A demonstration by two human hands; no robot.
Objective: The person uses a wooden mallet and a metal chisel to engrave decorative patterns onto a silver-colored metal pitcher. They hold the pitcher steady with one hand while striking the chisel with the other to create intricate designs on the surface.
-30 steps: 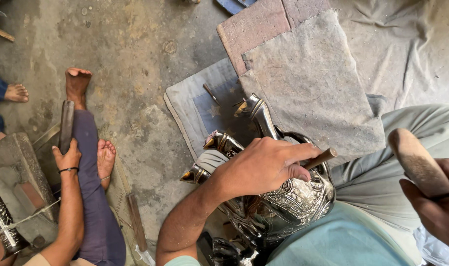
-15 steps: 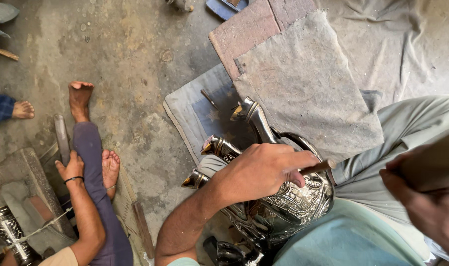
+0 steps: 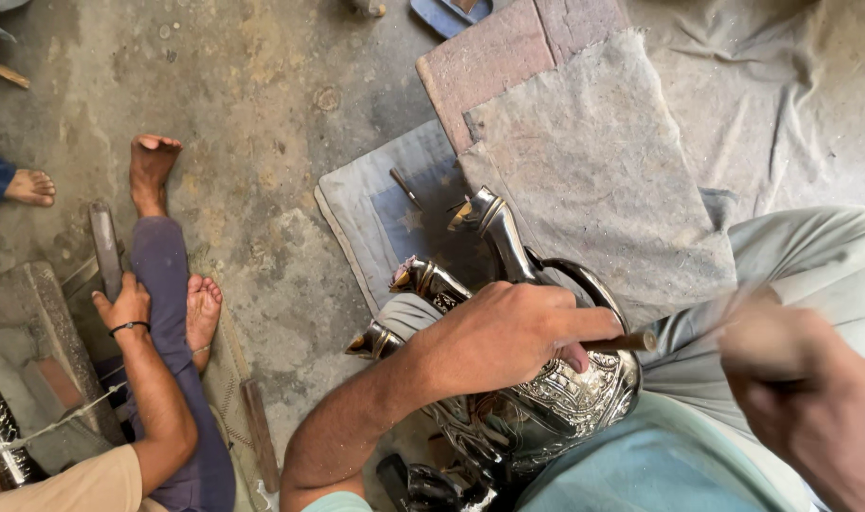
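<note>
The grey concrete floor (image 3: 243, 114) fills most of the view, and it sits a touch lower in the picture than half a second ago, the head camera having tipped slightly. On it lies a grey cloth mat (image 3: 603, 171) over a reddish brick slab (image 3: 489, 57). The ornate silver metal ewer with embossed body (image 3: 555, 398) rests in the person's lap, against grey trousers (image 3: 811, 256), its long axis running from lower right up to upper left, curved spout (image 3: 494, 223) pointing away toward the mat. The left hand (image 3: 508, 337) lies on top of the ewer, its grip clenched round a thin dark metal punch (image 3: 627, 341) whose tip meets the embossed shoulder; the punch lies nearly level, pointing right. The right hand (image 3: 802, 398), earlier at the picture's edge, is now further in and blurred; its grip cannot be told. At left a co-worker's hand (image 3: 124, 305) holds a flat dark tool (image 3: 103, 248) beside bare feet.
</note>
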